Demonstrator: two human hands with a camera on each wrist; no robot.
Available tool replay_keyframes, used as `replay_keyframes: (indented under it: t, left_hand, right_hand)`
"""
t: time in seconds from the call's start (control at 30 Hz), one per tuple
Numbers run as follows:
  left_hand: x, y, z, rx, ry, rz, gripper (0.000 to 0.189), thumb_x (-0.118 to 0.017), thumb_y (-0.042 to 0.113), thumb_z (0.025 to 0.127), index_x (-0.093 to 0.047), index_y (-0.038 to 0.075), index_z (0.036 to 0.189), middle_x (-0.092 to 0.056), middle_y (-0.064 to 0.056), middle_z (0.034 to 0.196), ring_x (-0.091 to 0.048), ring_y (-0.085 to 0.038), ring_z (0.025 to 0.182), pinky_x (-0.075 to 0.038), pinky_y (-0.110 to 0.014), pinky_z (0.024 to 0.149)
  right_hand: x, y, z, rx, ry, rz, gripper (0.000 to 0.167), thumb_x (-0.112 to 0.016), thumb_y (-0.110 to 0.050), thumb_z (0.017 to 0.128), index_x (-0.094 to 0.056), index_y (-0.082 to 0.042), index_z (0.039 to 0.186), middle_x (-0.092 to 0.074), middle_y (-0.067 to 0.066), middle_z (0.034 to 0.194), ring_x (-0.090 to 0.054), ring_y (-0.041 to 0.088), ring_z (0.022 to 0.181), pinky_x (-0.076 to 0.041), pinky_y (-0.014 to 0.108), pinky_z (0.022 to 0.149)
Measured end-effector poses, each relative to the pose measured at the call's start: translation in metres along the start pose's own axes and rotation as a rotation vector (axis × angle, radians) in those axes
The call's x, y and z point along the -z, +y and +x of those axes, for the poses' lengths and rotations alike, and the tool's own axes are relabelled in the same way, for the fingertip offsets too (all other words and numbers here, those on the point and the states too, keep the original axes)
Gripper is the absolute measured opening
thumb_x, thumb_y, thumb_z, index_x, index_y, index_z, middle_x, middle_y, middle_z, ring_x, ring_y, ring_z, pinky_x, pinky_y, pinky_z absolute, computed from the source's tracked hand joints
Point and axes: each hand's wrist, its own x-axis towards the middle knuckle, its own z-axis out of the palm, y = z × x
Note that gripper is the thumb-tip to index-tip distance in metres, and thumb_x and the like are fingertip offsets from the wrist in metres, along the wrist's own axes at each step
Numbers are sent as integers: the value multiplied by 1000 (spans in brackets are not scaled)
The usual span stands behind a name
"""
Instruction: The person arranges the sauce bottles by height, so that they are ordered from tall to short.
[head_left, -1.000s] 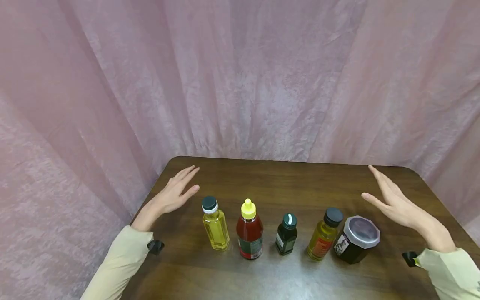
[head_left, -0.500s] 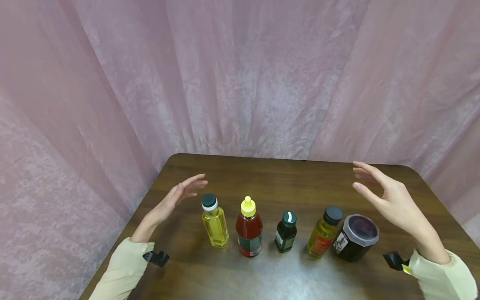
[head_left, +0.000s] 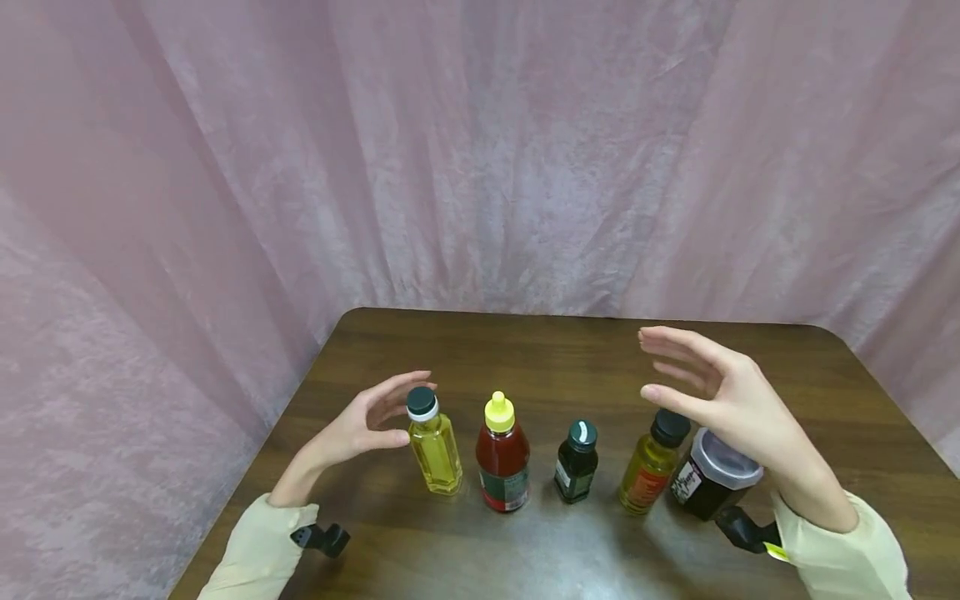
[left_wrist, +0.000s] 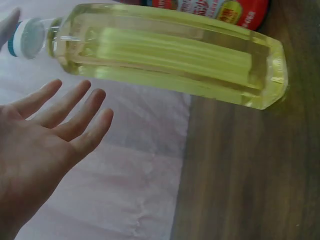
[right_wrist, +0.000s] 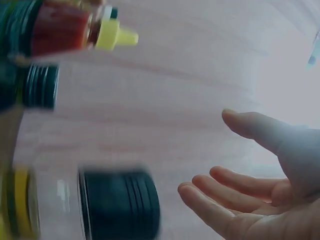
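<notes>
My left hand (head_left: pixel 362 429) is beside a clear bottle of yellow oil (head_left: pixel 437 454) with a dark green cap, its thumb and fingers spread either side of the neck. In the left wrist view, a gap shows between the fingers (left_wrist: pixel 82 117) and the oil bottle (left_wrist: pixel 165 55). Loosely bent and holding nothing, my right hand (head_left: pixel 738 400) hovers above and behind a smaller oil bottle (head_left: pixel 645 479) with an orange-red label. Below that hand, a dark jar (head_left: pixel 701 492) with a grey octagonal lid is partly covered.
Between the two oil bottles stand a red sauce bottle (head_left: pixel 502 467) with a yellow nozzle cap and a small dark bottle (head_left: pixel 576 471) with a green cap. All stand in a row on the brown wooden table (head_left: pixel 480 558). A pink curtain (head_left: pixel 480 167) hangs behind.
My left hand has turned and come rightward and down to the oil bottle's neck. My right hand has swung left, over the jar and smaller oil bottle. The containers stay in place.
</notes>
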Motion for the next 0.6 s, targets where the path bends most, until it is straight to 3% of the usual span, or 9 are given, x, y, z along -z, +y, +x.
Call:
replay_keyframes:
  t: [0.1, 0.17, 0.3, 0.37, 0.6]
  left_hand:
    - [-5, 0, -1, 51, 6, 39, 72, -68, 0, 87, -29, -2, 148, -44, -10, 149, -48, -8, 132, -42, -25, 105]
    - [-8, 0, -1, 94, 0, 49, 74, -70, 2, 85, -31, -1, 147, -47, -9, 147, -50, -10, 130, -43, -25, 104]
    - [-12, -1, 0, 144, -18, 59, 71, -73, 5, 84, -37, 3, 145, -52, -17, 141, -55, -11, 125, -45, -26, 103]
    - [-13, -2, 1, 155, -14, 47, 67, -74, 5, 83, -41, 3, 142, -55, -20, 136, -57, -9, 121, -47, -26, 100]
    - [-20, -9, 5, 195, -34, -67, 48, -72, 3, 85, -50, -10, 126, -59, -31, 120, -65, -9, 107, -56, -31, 88]
  right_hand:
    - [-11, -5, 5, 18, -63, -6, 59, -75, -6, 82, -52, -14, 136, -58, -3, 133, -58, -2, 117, -48, 16, 95]
    - [-17, -7, 6, 16, -97, -28, 61, -77, -11, 82, -51, -18, 137, -57, -1, 135, -57, -2, 117, -46, 15, 97]
    - [-28, -8, 10, 2, -173, -37, 64, -78, -18, 82, -49, -23, 139, -55, 0, 140, -55, 1, 121, -46, 15, 98]
    - [-34, -8, 13, 7, -219, -1, 67, -78, -18, 82, -47, -19, 141, -52, 2, 142, -54, 9, 126, -46, 18, 100]
    - [-62, -2, 22, -10, -340, 99, 75, -80, -20, 79, -44, -11, 143, -48, 8, 146, -48, 29, 133, -46, 31, 103]
